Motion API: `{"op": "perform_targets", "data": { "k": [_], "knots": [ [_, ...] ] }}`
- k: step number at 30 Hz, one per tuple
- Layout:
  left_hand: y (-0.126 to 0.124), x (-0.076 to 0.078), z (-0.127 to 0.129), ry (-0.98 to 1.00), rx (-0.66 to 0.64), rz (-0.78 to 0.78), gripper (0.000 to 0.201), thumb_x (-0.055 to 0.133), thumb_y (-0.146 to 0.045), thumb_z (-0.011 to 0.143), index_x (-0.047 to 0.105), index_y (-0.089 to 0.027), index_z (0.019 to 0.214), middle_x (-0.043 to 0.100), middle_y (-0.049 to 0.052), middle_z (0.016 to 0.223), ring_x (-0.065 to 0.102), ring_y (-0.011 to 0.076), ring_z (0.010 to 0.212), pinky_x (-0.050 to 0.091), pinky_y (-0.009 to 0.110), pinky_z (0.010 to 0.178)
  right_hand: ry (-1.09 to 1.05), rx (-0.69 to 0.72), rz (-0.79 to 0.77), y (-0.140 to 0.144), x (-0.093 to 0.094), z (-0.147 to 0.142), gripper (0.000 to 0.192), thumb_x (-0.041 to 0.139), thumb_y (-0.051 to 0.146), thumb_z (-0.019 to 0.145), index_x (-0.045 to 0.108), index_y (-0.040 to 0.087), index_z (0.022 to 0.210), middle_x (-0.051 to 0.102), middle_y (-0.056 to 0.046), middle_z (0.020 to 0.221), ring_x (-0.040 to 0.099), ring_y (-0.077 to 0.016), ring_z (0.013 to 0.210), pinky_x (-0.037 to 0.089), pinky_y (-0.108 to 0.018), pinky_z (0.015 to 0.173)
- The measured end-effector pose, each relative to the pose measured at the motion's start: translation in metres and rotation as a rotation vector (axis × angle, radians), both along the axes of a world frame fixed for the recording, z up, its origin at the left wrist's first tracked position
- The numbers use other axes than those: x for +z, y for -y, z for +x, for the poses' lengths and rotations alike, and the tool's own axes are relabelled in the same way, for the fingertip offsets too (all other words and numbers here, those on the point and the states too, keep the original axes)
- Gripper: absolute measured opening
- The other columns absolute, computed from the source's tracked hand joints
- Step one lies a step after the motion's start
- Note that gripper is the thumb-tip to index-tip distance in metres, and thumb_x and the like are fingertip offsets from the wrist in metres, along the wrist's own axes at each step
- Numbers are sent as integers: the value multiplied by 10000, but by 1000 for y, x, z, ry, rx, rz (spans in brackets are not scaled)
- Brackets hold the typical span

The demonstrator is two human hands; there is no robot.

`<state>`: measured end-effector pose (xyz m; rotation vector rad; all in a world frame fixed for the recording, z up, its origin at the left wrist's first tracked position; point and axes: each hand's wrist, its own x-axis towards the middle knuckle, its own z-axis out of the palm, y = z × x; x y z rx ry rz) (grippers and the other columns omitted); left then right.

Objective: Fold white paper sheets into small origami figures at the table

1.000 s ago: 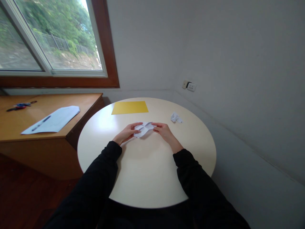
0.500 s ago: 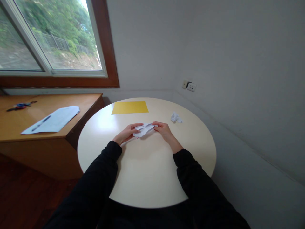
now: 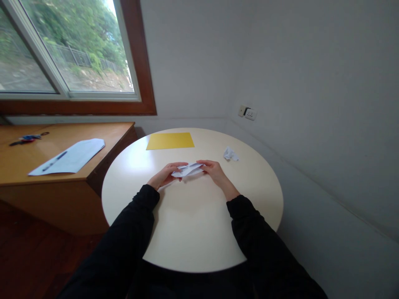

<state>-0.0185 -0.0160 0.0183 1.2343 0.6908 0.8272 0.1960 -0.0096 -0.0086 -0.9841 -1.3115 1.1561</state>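
1. White folded paper (image 3: 188,170) sat on the round cream table (image 3: 193,232), pinched by the left hand (image 3: 164,175) and right hand (image 3: 214,170).
2. Yellow sheet (image 3: 170,140) lay flat behind it; a crumpled scrap (image 3: 230,154) sat to the right, apart.
3. Paper looked creased and thin.

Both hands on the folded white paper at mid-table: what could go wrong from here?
1. The folded white paper is pinched only at its ends by the left hand and right hand; uneven pressure may skew or tear a crease.
2. A right-sleeve sweep could knock the small crumpled white scrap off the round cream table.
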Motion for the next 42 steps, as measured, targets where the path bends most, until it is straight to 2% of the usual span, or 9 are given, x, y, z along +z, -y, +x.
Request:
{"op": "perform_targets", "data": {
  "k": [6,9,15,22,27,32,36,42],
  "knots": [
    [0,-1,-1,8,-8,15,378,565,-161,654,637,-105,1021,599,78,839,512,118,652,422,240,562,-6,22,-17,1,1,0,259,643,234,599,709,181,844,683,-23,801,532,-96,640,383,-213,563],
    [1,-1,-2,9,-17,23,385,563,-174,663,632,-102,1035,605,84,854,515,121,656,423,246,578,-36,48,-48,5,5,-1,250,655,234,595,710,179,833,683,-36,845,559,-111,687,421,-224,592],
    [5,2,-2,-3,-18,30,379,569,-196,674,632,-107,1037,607,105,939,528,132,702,434,254,616,-103,171,-150,15,14,-4,238,698,249,594,707,172,819,675,-56,879,614,-165,769,508,-321,720],
    [4,1,-3,22,-49,-5,383,589,-210,702,609,-118,1073,595,115,1011,545,132,718,445,234,603,-94,240,-196,16,16,-4,261,684,216,624,700,186,883,683,-50,864,627,-168,780,536,-314,702],
    [1,-1,0,66,24,-66,558,582,-356,759,421,-211,1273,526,119,1121,566,139,730,497,278,619,-101,167,-157,9,9,-3,244,670,205,621,704,183,862,677,-63,946,615,-158,797,520,-267,666],
    [-2,-2,1,145,50,-43,624,530,-434,789,300,-240,1336,550,105,1044,593,163,806,496,396,782,-173,69,-127,0,0,0,211,659,206,625,705,168,827,676,-76,945,618,-172,824,510,-302,725],
    [-5,-5,-1,136,88,59,592,598,-330,763,374,-209,1298,595,78,978,598,142,841,435,395,897,-205,-16,-122,-2,-2,2,173,634,194,645,699,165,802,673,-76,938,617,-172,820,516,-311,717],
    [-5,-9,1,-11,195,216,581,708,-251,637,520,-151,1177,519,151,1215,548,222,1011,437,414,896,-188,-71,-146,-1,-1,1,155,575,147,686,691,165,787,664,-80,933,620,-173,823,517,-336,750]
  ]
}}
